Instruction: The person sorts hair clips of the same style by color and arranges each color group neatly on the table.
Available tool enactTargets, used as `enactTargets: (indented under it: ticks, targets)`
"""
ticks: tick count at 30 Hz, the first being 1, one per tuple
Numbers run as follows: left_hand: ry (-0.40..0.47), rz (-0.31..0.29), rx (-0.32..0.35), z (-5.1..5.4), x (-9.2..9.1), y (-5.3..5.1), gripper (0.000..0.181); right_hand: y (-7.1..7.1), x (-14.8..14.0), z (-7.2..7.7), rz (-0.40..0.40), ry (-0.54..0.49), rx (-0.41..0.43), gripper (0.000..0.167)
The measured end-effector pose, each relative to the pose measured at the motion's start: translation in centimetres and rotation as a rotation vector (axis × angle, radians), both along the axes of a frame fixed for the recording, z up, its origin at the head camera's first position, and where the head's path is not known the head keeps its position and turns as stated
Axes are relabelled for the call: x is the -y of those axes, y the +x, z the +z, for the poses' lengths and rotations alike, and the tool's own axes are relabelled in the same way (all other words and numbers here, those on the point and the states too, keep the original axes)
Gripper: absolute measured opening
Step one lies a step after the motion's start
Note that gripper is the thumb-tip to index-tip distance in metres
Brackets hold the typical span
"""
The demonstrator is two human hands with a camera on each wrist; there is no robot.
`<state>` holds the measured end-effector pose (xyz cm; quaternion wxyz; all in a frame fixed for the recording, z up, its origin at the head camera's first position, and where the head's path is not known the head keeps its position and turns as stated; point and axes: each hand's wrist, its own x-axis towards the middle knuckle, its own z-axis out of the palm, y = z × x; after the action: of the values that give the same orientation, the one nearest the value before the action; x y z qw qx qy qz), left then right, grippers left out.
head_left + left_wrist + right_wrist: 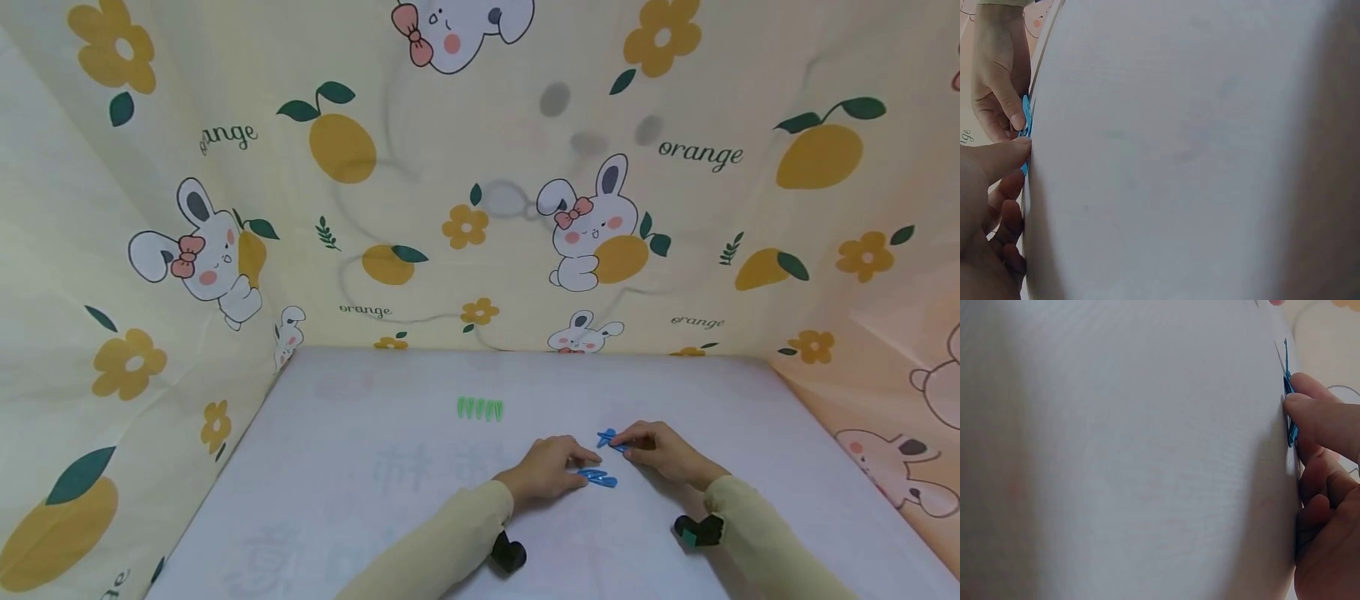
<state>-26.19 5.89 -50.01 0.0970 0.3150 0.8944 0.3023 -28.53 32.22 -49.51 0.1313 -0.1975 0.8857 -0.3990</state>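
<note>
In the head view, my right hand [663, 450] pinches a blue hair clip [619, 447] between thumb and forefinger. Just beyond its fingertips lies another blue hair clip [606, 435]. My left hand [546, 468] has its thumb and forefinger at the left end of a small group of blue hair clips [597, 477] lying close together. From the left wrist, the left thumb [1007, 153] covers part of the blue clips [1026, 109]. The right wrist view shows the right thumb [1319, 415] against a blue clip [1292, 432]; fingers hide part of it.
Several green hair clips [480, 408] stand side by side in a row farther back, left of the hands. All of this lies on a white tabletop [337, 467]. A patterned cloth [480, 275] with rabbits and oranges encloses the table's back and sides.
</note>
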Motion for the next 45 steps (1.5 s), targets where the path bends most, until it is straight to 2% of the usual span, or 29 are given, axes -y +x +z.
enactTargets:
  ticks: [11,14,19,22,26,29,36,45]
  targets:
    - [0.035,-0.013,0.057,0.3,-0.1,-0.3,0.034,-0.3,0.1,0.0,0.004,0.016,-0.016,0.024]
    - [0.067,-0.040,0.095,0.2,-0.1,-0.4,0.034,-0.3,0.1,0.0,0.007,0.009,-0.010,0.024]
    - [0.139,-0.118,0.163,-0.2,0.0,-0.6,0.038,-0.2,0.2,-0.1,0.014,0.004,-0.017,0.024]
    - [0.208,-0.132,0.227,-0.1,0.4,-0.6,0.041,-0.3,0.2,-0.2,0.012,0.008,-0.011,0.024]
    - [0.289,-0.104,0.308,0.4,1.1,-0.5,0.045,-0.4,0.3,-0.2,0.003,0.011,0.011,0.025]
    - [0.324,-0.072,0.328,0.6,1.7,-0.3,0.044,-0.4,0.3,-0.2,-0.002,0.019,0.014,0.025]
    - [0.391,0.001,0.331,0.7,3.6,-0.2,0.037,-0.3,0.4,-0.1,-0.006,0.022,0.005,0.024]
    - [0.475,0.060,0.318,0.5,6.5,-0.2,0.038,-0.1,0.2,0.1,-0.007,0.032,-0.009,0.023]
